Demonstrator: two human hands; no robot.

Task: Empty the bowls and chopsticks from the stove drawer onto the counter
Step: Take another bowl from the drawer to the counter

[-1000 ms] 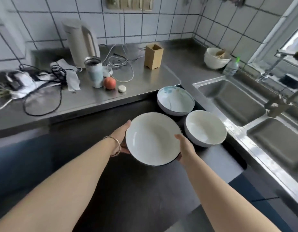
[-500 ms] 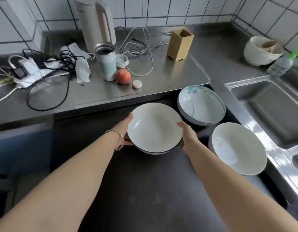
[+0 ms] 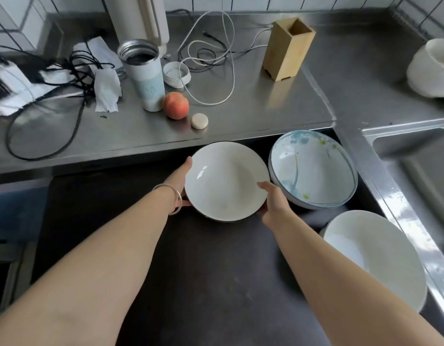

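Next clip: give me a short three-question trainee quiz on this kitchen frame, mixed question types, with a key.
1. True or false: the left hand and right hand both hold the plain white bowl.
2. Which lies right beside the peach? A) wooden holder B) small round disc C) sink
3. Fill in: the bowl with blue and green marks is on the held bowl's ____ side.

Key: 1 true; 2 B; 3 right

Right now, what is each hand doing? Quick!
Left hand: holding the white bowl by its left rim.
Right hand: holding the same bowl by its right rim.
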